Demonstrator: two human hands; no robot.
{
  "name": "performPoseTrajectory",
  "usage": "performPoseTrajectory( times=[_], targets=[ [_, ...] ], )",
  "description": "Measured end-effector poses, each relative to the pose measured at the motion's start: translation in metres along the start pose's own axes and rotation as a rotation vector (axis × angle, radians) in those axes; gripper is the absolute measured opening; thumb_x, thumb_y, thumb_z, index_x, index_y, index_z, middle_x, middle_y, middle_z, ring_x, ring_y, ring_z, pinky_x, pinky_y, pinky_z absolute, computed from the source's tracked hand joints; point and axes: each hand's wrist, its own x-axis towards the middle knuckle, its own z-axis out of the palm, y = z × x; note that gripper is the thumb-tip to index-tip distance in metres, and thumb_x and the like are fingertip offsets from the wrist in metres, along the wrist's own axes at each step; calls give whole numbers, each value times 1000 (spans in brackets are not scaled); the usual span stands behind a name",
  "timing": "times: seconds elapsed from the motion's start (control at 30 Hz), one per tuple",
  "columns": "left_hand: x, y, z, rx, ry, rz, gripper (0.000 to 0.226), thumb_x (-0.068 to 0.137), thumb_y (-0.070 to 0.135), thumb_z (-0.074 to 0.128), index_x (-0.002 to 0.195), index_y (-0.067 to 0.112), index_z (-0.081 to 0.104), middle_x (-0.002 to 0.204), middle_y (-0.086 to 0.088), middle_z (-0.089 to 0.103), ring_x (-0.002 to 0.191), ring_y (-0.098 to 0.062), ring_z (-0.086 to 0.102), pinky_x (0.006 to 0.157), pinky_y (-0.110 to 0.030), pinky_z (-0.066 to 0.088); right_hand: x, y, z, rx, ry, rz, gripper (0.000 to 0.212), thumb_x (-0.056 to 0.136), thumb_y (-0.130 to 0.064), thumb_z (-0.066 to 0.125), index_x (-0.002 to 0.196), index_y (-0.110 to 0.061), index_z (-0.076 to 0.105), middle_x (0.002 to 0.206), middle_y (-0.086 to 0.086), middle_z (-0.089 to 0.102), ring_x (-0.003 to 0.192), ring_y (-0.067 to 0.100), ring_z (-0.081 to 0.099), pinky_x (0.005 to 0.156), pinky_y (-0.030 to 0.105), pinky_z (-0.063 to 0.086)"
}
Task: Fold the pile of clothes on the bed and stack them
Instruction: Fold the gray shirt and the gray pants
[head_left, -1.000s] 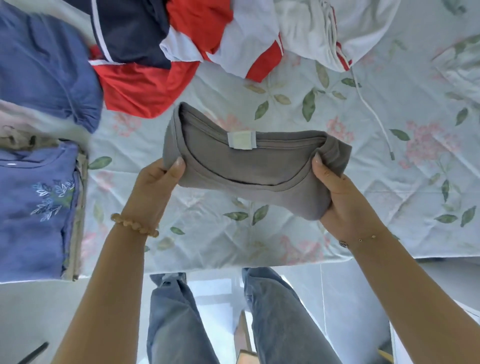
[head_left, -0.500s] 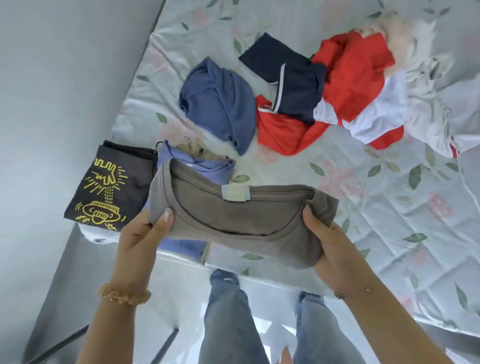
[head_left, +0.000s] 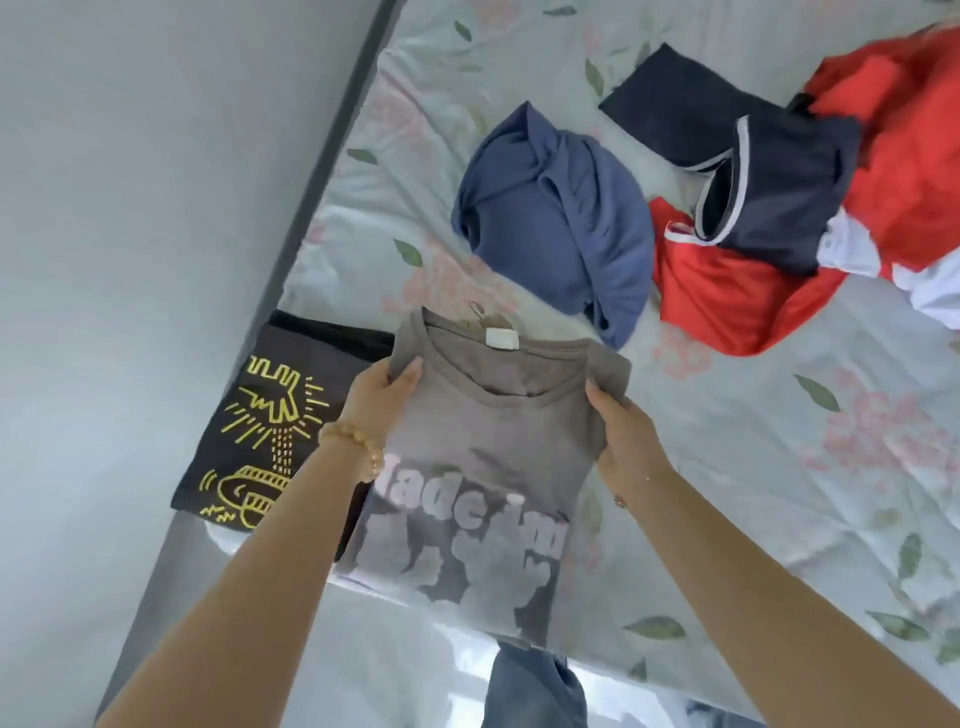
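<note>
Grey folded T-shirt (head_left: 483, 467), collar away from the person, long axis towards them; left hand (head_left: 382, 397) and right hand (head_left: 623, 431) pinch its shoulder corners, just beside the black printed T-shirt (head_left: 270, 431)

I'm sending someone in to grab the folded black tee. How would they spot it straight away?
Go to the bed's near left corner, by the grey wall. The black tee lies flat there, just left of the grey printed shirt that both hands hold. It alone bears a yellow line drawing.
</note>
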Motion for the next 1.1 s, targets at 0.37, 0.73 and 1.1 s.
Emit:
performPoseTrajectory(
  times=[0.37,0.73,1.1],
  targets=[
    [78,-43,23,84,47,208,18,97,28,56,102,11,58,92,-7,64,82,-12,59,79,-30,51,68,44,-16,-208,60,-280,15,90,-18,69,101,-26,63,91,-15,74,86,4,70,72,16,55],
    [-11,-118,-8,396,13,-140,49,92,50,55,133,33,36,98,0,63,82,-13,61,63,-25,46,-10,108,-29,-322,-25,-5,40,83,-27,77,114,-25,52,103,-8,73,90,7,70,72,16,53],
    [-61,-147,-23,412,111,-10,21,95,37,56,112,30,47,90,13,59,84,-15,59,69,-29,46,-44,135,-30,-423,-12,-75,12,88,-11,70,99,-12,64,77,-11,71,71,4,68,63,14,52]
  ],
)
